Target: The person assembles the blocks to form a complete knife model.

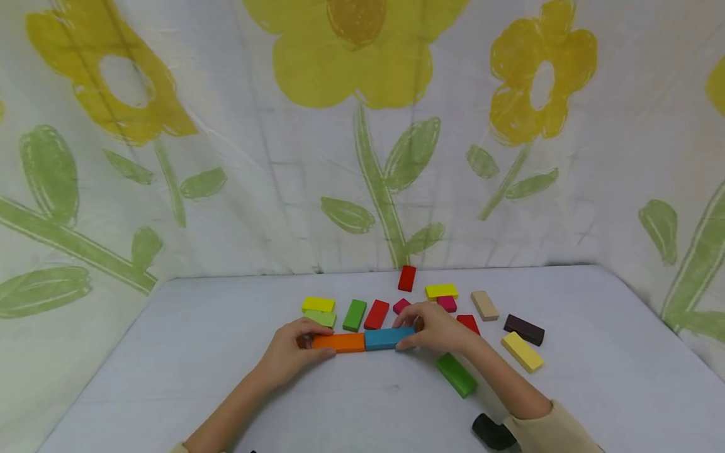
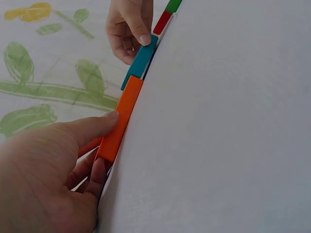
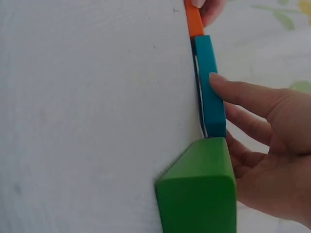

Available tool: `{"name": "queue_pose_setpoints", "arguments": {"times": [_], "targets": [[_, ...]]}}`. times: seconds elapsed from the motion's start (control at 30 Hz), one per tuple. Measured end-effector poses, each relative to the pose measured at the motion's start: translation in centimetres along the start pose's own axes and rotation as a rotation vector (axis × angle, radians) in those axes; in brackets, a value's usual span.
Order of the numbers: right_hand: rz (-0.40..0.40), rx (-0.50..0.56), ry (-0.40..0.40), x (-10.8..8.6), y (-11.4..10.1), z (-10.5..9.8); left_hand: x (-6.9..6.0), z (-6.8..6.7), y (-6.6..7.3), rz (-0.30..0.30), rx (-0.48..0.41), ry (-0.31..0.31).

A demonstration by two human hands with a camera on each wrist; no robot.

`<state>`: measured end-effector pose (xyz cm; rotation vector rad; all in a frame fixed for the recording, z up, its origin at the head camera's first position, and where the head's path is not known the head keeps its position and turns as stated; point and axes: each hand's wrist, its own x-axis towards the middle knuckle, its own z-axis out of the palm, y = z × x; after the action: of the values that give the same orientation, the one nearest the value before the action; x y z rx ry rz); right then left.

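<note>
My left hand [image 1: 290, 352] pinches an orange block [image 1: 344, 343] at its left end, thumb on the near side. With my right hand [image 1: 435, 327] I grip the right end of a blue block [image 1: 387, 339]. In the head view the two blocks lie end to end in a row, their short ends meeting or nearly so. From the right wrist, a thin light gap shows along the underside of the blue block [image 3: 210, 87], and the orange block [image 3: 194, 20] appears beyond it. The far fingers of both hands are partly hidden behind the blocks.
Behind the hands lie yellow [image 1: 318, 304], lime [image 1: 321, 318], green [image 1: 354, 315] and red [image 1: 376, 314] blocks. To the right are a green block [image 1: 456, 375], a pale yellow block [image 1: 522, 352] and a dark block [image 1: 523, 329]. A black object [image 1: 493, 432] sits near the right sleeve.
</note>
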<state>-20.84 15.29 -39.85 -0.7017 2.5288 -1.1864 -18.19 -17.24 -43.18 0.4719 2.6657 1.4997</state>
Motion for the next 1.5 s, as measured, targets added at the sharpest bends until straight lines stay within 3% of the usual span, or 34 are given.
{"name": "queue_pose_setpoints", "arguments": {"times": [0.47,1.1,1.27,1.5], "targets": [[0.002,0.016,0.005,0.3,-0.21,0.54,-0.12,-0.52,0.01,0.007,0.004,-0.004],[0.017,0.012,-0.023,0.71,-0.3,0.19,0.01,-0.69,0.22,-0.036,0.004,0.015],[0.037,0.015,-0.009,0.53,-0.49,-0.18,-0.08,-0.66,0.19,-0.036,-0.015,0.007],[-0.005,0.019,0.032,0.82,-1.04,-0.2,-0.29,-0.47,0.09,-0.02,-0.044,-0.004]]}}
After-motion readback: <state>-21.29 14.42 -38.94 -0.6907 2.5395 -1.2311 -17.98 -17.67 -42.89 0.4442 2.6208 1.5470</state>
